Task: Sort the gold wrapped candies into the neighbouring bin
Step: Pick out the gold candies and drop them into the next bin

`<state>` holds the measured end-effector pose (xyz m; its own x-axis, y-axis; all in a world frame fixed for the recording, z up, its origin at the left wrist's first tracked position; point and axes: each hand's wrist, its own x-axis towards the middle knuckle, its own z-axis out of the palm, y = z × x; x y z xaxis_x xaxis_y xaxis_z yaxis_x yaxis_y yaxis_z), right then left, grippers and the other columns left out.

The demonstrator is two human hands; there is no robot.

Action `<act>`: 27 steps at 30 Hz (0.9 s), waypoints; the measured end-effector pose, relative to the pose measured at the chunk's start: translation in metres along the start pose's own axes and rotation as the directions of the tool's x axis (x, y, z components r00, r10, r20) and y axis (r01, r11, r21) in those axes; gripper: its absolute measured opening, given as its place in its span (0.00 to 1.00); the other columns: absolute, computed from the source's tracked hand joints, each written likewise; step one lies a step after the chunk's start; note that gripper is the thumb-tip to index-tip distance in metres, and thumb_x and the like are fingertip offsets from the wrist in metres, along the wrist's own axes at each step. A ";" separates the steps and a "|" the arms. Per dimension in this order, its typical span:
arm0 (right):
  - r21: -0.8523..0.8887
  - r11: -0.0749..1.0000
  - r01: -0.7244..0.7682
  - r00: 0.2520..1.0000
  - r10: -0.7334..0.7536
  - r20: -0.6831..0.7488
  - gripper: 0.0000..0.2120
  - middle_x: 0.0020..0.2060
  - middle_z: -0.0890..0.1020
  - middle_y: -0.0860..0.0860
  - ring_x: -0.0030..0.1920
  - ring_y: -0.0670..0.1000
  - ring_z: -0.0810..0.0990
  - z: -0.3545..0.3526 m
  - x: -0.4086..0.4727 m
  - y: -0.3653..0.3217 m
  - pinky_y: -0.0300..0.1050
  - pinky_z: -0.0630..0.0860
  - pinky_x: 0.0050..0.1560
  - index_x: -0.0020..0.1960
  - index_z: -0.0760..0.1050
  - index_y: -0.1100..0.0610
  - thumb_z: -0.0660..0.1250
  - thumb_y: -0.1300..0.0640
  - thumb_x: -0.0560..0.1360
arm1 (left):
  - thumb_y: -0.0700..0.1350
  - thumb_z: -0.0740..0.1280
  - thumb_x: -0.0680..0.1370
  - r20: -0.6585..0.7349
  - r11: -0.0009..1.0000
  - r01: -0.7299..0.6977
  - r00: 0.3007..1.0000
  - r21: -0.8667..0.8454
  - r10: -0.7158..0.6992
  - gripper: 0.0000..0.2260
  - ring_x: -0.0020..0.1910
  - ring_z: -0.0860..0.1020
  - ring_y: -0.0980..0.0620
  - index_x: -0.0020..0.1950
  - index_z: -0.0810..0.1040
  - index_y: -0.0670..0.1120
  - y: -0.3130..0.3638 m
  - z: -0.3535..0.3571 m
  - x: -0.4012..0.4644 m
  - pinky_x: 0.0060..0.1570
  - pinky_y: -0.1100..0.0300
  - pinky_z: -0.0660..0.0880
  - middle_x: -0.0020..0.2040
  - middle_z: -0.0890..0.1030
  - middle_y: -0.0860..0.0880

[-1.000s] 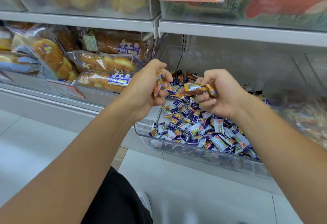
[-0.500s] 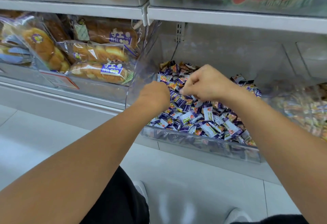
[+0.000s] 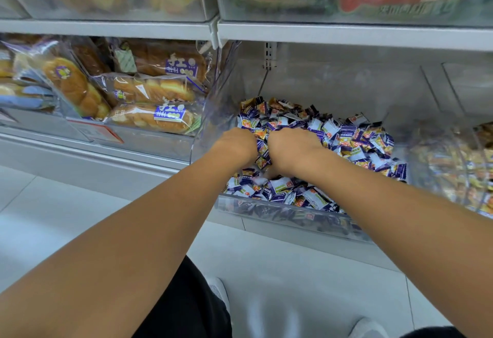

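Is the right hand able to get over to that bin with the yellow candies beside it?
Probably yes. The right hand is down in the purple candy bin, and the gold candy bin sits right next to it on that side. Only a low clear wall stands between, and above it the way looks free.

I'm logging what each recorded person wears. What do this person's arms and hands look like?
Both forearms are bare, with no sleeves in view. The left hand and right hand wear no gloves; no watch or bracelet shows. The fingers are hidden, so rings cannot be judged.
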<state>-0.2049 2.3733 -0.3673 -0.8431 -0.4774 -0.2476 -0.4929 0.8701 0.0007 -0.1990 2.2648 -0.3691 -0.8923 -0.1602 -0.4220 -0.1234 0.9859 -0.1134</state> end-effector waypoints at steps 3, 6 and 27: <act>0.031 0.999 0.015 1.000 -0.015 -0.025 0.22 0.32 0.71 0.50 0.31 0.50 0.69 0.002 0.002 -0.004 0.47 0.69 0.37 0.35 0.63 0.54 0.74 0.46 0.73 | 0.38 0.64 0.79 0.016 0.990 -0.028 1.000 0.137 0.026 0.09 0.53 0.78 0.44 0.40 0.72 0.39 -0.001 -0.002 0.000 0.50 0.54 0.76 0.54 0.78 0.42; 0.197 0.980 0.009 1.000 -0.005 -0.020 0.18 0.28 0.72 0.52 0.28 0.52 0.70 -0.003 0.005 0.004 0.43 0.68 0.32 0.32 0.68 0.58 0.73 0.53 0.71 | 0.43 0.69 0.79 0.092 0.945 -0.087 0.994 0.315 0.061 0.07 0.49 0.75 0.44 0.51 0.78 0.39 0.000 -0.010 0.008 0.53 0.52 0.75 0.51 0.76 0.44; 0.958 -0.278 -0.067 0.986 0.125 0.106 0.08 0.31 0.76 0.58 0.25 0.50 0.70 -0.054 -0.085 0.058 0.34 0.58 0.17 0.42 0.72 0.63 0.57 0.61 0.76 | 0.40 0.60 0.82 0.099 -0.361 0.260 0.907 -0.895 0.408 0.11 0.28 0.78 0.55 0.50 0.78 0.35 -0.005 -0.051 -0.048 0.18 0.70 0.69 0.43 0.82 0.40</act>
<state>-0.1734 2.4578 -0.2942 -0.8706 -0.3491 -0.3466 0.4000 -0.0921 -0.9119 -0.1777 2.2701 -0.3028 -0.8173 0.2523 -0.5180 -0.5762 -0.3540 0.7366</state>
